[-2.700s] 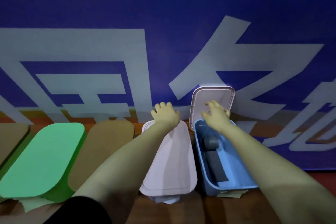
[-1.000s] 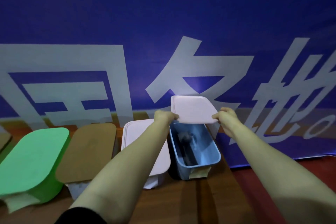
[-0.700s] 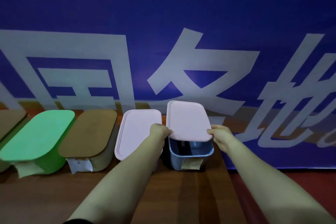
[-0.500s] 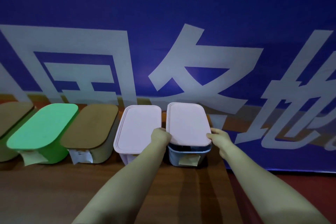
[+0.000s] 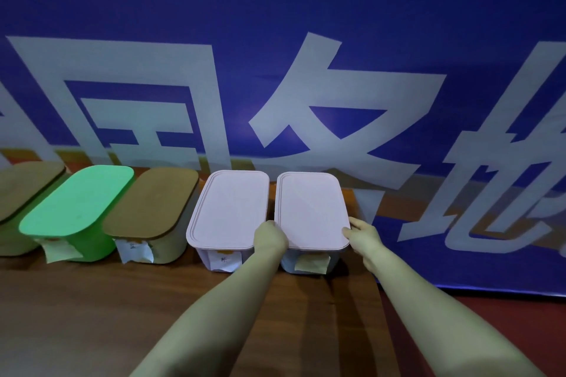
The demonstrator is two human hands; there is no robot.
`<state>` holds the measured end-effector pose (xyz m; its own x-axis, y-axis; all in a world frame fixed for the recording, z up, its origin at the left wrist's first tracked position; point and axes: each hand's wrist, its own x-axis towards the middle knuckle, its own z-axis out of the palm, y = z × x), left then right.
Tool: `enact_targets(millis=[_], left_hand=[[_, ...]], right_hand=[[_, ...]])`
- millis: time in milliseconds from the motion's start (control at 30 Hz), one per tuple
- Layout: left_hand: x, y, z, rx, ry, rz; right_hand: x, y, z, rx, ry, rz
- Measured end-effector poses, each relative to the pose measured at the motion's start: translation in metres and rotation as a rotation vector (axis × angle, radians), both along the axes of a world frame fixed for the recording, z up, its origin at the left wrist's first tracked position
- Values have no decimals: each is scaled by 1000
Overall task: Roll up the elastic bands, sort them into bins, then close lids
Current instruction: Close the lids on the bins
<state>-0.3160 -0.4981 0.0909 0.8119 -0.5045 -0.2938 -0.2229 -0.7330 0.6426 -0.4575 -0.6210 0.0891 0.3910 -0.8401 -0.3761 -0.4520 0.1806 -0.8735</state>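
Note:
A pale pink lid (image 5: 311,210) lies flat on top of the blue bin (image 5: 333,260) at the right end of the row. My left hand (image 5: 271,237) grips the lid's near left corner. At the near right corner my right hand (image 5: 361,236) holds the lid's edge, fingers curled against it. The bin's inside and the bands in it are hidden under the lid. A yellowish paper label (image 5: 312,263) hangs on the bin's front.
Left of it stand a white bin with pink lid (image 5: 229,208), a tan-lidded bin (image 5: 153,202), a green bin (image 5: 76,199) and another tan-lidded bin (image 5: 21,187), all lidded, on a brown wooden table (image 5: 122,309). A blue banner (image 5: 306,40) hangs behind.
Both hands brought the pink lid down from its tilted, raised position onto the blue bin, which now looks covered. The camera pulled back from the row.

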Motion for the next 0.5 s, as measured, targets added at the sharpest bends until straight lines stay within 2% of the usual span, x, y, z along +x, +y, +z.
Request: enact_targets(millis=[500], left_hand=[[-4,-2,-4,30,-36,-11]], right_hand=[[-6,-1,-4,-76,87,52]])
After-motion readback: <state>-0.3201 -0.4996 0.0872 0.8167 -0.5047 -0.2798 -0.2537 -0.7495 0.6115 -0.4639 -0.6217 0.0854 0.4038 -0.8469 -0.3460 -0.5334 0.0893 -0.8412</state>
